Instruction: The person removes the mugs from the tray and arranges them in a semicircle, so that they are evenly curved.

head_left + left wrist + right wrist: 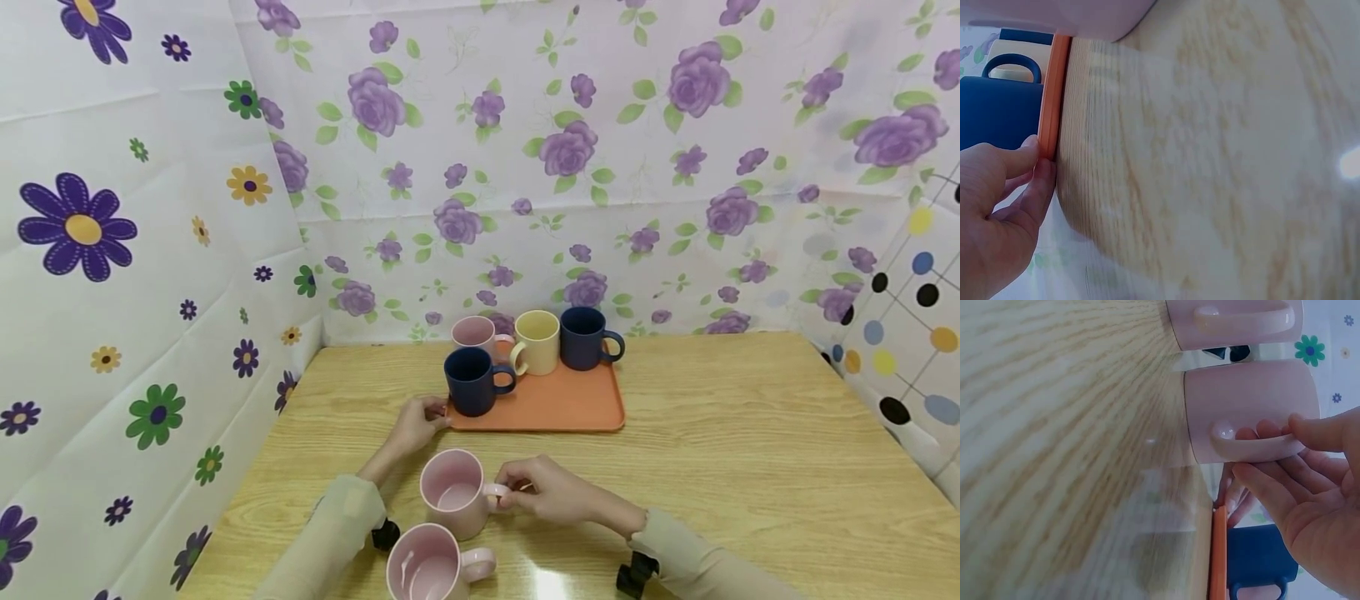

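Observation:
My right hand [551, 490] grips the handle of a pink mug [457, 492], fingers through the loop and thumb on top. The mug stands upright close to the table surface in front of the tray. With my left hand [414, 425] I pinch the front left corner of an orange tray [562, 408] between thumb and fingers, as the left wrist view shows. On the tray's front left sits a dark blue mug [470, 383]. Behind it, in a row, are another pink mug [474, 332], a cream mug [537, 342] and a second dark blue mug [582, 337].
Nearest me stands one more pink mug [431, 567], its handle to the right, just in front of the gripped one. The wooden table [750, 442] meets a flowered cloth backdrop [465, 167] behind the tray, with further patterned cloths at left and right.

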The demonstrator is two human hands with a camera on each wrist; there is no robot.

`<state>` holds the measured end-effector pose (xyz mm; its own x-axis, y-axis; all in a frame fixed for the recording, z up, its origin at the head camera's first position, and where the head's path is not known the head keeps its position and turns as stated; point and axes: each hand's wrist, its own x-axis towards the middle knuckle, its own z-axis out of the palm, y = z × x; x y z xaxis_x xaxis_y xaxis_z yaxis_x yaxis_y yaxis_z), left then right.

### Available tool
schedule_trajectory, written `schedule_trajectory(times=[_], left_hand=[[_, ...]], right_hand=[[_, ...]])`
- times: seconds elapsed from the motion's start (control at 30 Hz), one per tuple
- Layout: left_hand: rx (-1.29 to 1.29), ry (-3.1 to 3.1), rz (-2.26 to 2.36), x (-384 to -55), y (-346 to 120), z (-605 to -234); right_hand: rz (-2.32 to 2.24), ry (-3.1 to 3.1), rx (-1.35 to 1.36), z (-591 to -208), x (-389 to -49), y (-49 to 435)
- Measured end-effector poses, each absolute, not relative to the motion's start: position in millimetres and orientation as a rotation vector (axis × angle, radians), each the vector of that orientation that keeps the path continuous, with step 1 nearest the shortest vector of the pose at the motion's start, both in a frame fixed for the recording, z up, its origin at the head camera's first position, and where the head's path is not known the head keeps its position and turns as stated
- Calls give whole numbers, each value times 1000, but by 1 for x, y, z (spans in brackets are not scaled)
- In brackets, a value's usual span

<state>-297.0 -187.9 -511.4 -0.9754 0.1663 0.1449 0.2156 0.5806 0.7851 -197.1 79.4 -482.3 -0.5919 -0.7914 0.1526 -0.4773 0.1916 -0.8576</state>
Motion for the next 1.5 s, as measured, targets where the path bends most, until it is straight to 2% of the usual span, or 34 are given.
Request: schedule_trajectory(times=[0.57, 0.87, 1.5], left_hand=[[-321, -2746, -1390, -295, -188, -509], [-337, -2739, -1377, -297, -189, -510], [-333, -2718, -1382, -297, -190, -516]], right_hand=[[-1278, 2230, -1103, -475, -212, 85], [-1487, 2281, -1058, -477, -229, 83], [-1650, 2654, -723, -480, -263, 64]])
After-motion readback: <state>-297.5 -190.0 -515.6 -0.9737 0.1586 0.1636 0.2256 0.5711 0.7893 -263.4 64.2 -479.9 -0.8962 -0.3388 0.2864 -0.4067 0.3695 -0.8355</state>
